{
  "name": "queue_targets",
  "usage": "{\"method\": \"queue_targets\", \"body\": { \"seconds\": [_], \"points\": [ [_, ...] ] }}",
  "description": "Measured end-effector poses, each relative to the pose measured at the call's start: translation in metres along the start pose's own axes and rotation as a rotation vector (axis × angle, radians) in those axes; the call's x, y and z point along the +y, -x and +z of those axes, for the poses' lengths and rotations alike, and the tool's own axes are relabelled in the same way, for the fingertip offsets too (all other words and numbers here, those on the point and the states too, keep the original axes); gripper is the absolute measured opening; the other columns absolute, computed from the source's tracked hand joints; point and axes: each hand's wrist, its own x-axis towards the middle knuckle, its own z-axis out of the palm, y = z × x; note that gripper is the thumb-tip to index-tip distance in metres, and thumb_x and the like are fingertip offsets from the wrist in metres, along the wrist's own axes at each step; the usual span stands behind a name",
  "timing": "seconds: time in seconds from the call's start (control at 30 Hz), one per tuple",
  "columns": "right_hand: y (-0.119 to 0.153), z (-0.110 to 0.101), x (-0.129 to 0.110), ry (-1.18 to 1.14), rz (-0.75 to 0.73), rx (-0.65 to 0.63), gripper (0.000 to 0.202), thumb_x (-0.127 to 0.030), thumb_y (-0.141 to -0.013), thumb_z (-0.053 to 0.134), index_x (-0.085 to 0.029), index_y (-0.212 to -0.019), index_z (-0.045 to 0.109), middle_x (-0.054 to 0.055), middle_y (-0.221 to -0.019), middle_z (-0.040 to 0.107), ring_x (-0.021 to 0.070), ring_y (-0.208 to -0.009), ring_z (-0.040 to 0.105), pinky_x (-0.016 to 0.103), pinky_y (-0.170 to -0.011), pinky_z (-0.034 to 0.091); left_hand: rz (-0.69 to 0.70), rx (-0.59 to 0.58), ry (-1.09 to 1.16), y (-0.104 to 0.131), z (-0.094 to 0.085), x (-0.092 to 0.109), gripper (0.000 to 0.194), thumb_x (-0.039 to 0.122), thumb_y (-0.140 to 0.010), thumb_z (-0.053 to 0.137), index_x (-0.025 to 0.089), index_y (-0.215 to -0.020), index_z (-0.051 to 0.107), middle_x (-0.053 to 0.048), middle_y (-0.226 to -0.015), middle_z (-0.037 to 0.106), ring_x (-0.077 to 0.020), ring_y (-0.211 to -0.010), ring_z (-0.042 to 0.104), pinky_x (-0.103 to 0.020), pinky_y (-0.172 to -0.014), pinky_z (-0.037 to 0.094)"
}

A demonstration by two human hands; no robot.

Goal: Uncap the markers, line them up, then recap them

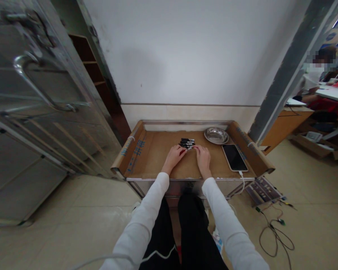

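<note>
Both hands are over the middle of the cardboard-lined cart top, fingertips close together. The fingers of my left hand (174, 155) pinch the left end of a small slim marker-like pen (189, 148) with a pale middle. At its other end, the fingers of my right hand (203, 156) close on it. Just beyond the fingertips lies a row of several black pens (187, 141), side by side and pointing sideways. Fingers cover both ends of the held pen, so its tip and cap are hidden.
A round steel dish (216, 135) sits at the back right of the cart (154, 165). In front of it lies a phone (234, 157) with a white charging cable (242, 180). Cardboard walls edge both sides. Loose cables (276, 232) lie on the floor; a person sits far right.
</note>
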Motion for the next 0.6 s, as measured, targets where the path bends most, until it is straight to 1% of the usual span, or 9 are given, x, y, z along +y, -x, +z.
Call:
{"method": "queue_targets", "body": {
  "seconds": [0.1, 0.23, 0.33, 0.4, 0.47, 0.5, 0.57, 0.6],
  "points": [
    [0.0, 0.0, 0.0, 0.001, -0.026, 0.0, 0.038, -0.034, -0.099, 0.033, -0.019, -0.1, 0.068, 0.009, -0.099, 0.071, 0.0208, -0.086, 0.059, 0.032, -0.081, 0.039, -0.009, 0.048, 0.011, 0.001, -0.001, 0.001, 0.021, 0.03, -0.093, 0.051, 0.02, -0.103, 0.065, -0.007, -0.095, 0.061, -0.0182, -0.089, 0.059, -0.032, -0.082, 0.048],
    [-0.001, -0.001, -0.002, 0.037, -0.039, -0.038, 0.034, -0.031, -0.099, 0.034, -0.019, -0.101, 0.066, 0.009, -0.1, 0.071, 0.0205, -0.089, 0.06, 0.032, -0.082, 0.04, 0.022, 0.066, 0.007, 0.001, -0.003, 0.002, 0.02, 0.029, -0.093, 0.05, 0.02, -0.104, 0.064, -0.006, -0.095, 0.061, -0.0176, -0.09, 0.059, -0.031, -0.083, 0.049],
    [-0.001, -0.002, -0.006, 0.001, -0.083, -0.076, 0.032, -0.027, -0.098, 0.035, -0.018, -0.109, 0.063, 0.01, -0.104, 0.07, 0.0207, -0.093, 0.061, 0.033, -0.085, 0.042, 0.031, 0.08, 0.014, 0.001, -0.003, 0.002, 0.021, 0.028, -0.094, 0.049, 0.02, -0.106, 0.062, -0.006, -0.096, 0.061, -0.0177, -0.092, 0.06, -0.032, -0.084, 0.049],
    [-0.001, -0.003, -0.01, -0.079, -0.157, -0.121, 0.035, -0.022, -0.096, 0.034, -0.018, -0.123, 0.056, 0.01, -0.116, 0.066, 0.0201, -0.101, 0.061, 0.035, -0.091, 0.043, 0.021, 0.085, 0.045, 0.001, -0.003, 0.002, 0.02, 0.027, -0.094, 0.048, 0.02, -0.107, 0.061, -0.006, -0.097, 0.062, -0.0174, -0.092, 0.06, -0.032, -0.085, 0.049],
    [-0.001, -0.004, -0.014, -0.152, -0.266, -0.202, 0.046, -0.019, -0.092, 0.036, -0.021, -0.138, 0.042, 0.009, -0.134, 0.055, 0.0187, -0.117, 0.055, 0.035, -0.099, 0.042, -0.002, 0.091, 0.092, 0.001, -0.004, 0.003, 0.019, 0.027, -0.094, 0.047, 0.02, -0.107, 0.06, -0.005, -0.099, 0.063, -0.0165, -0.092, 0.061, -0.03, -0.085, 0.049],
    [-0.001, -0.004, -0.016, -0.165, -0.294, -0.222, 0.052, -0.018, -0.091, 0.037, -0.021, -0.143, 0.036, 0.008, -0.139, 0.051, 0.0181, -0.123, 0.051, 0.035, -0.103, 0.04, -0.021, 0.1, 0.112, 0.001, -0.004, 0.003, 0.019, 0.027, -0.095, 0.047, 0.02, -0.107, 0.059, -0.005, -0.1, 0.063, -0.0159, -0.091, 0.062, -0.029, -0.084, 0.049],
    [-0.001, -0.003, -0.016, -0.178, -0.311, -0.211, 0.061, -0.017, -0.089, 0.039, -0.019, -0.148, 0.026, 0.009, -0.145, 0.043, 0.0181, -0.13, 0.044, 0.036, -0.107, 0.037, -0.066, 0.144, 0.12, 0.001, -0.005, 0.004, 0.019, 0.028, -0.095, 0.046, 0.02, -0.107, 0.058, -0.005, -0.1, 0.063, -0.0154, -0.09, 0.062, -0.028, -0.082, 0.049],
    [-0.001, -0.001, -0.015, -0.177, -0.309, -0.198, 0.062, -0.017, -0.088, 0.039, -0.018, -0.148, 0.024, 0.009, -0.146, 0.042, 0.0184, -0.132, 0.042, 0.037, -0.108, 0.037, -0.095, 0.18, 0.098, 0.001, -0.005, 0.005, 0.018, 0.028, -0.095, 0.046, 0.02, -0.106, 0.057, -0.005, -0.099, 0.063, -0.0159, -0.089, 0.062, -0.028, -0.081, 0.049]
  ]
}}
